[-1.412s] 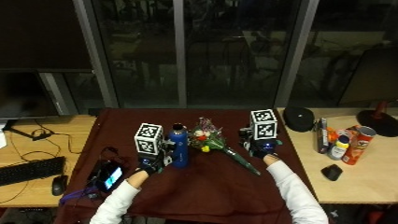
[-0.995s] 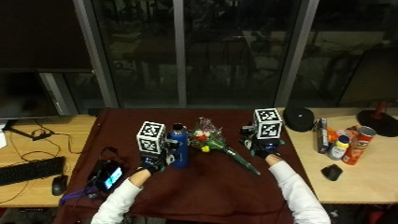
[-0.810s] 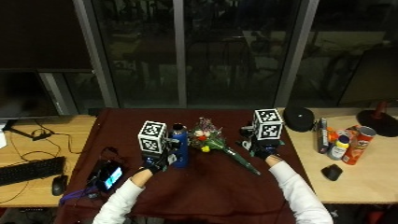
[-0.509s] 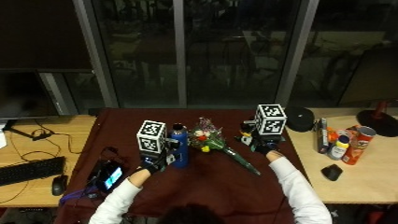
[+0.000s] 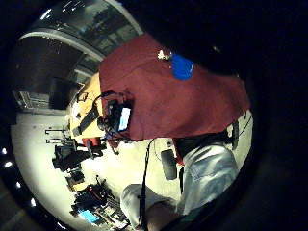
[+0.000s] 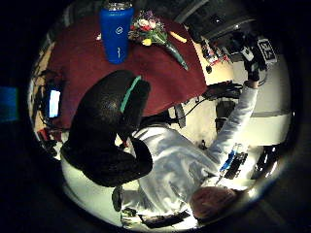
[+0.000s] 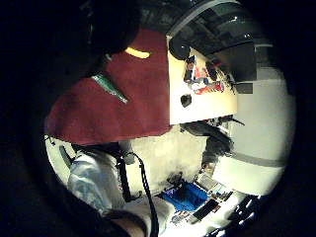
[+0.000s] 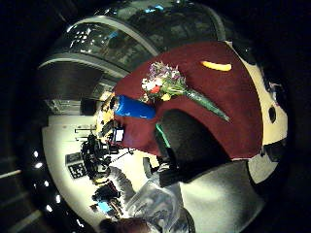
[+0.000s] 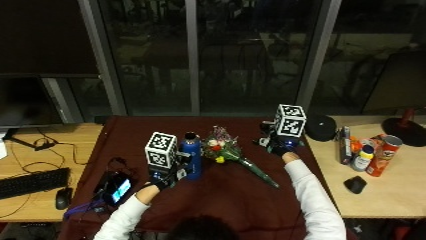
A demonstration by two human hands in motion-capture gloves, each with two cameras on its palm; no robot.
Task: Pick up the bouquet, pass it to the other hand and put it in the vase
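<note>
A blue vase (image 9: 192, 156) stands upright on the dark red cloth (image 9: 219, 200). Right beside it lies the bouquet (image 9: 225, 150), blooms toward the vase, its green wrapped stem (image 9: 261, 175) pointing to the front right. My left hand (image 9: 162, 178) hovers just left of the vase, fingers relaxed and holding nothing; its thumb (image 6: 109, 121) shows in the left thumb side view, the vase (image 6: 116, 31) and bouquet (image 6: 153, 30) beyond it. My right hand (image 9: 278, 146) is lifted above the cloth, to the right of the bouquet (image 8: 163, 82), and holds nothing.
A phone on a strap (image 9: 116, 187) lies at the cloth's left edge. A keyboard (image 9: 30, 182) and mouse (image 9: 62, 197) sit on the left desk. A black cap (image 9: 324, 127), cans and bottles (image 9: 373, 155) stand right. A small yellow object (image 8: 214, 65) lies behind the bouquet.
My right hand has risen and moved a little farther away from the bouquet's stem. The left hand, vase and bouquet have stayed put.
</note>
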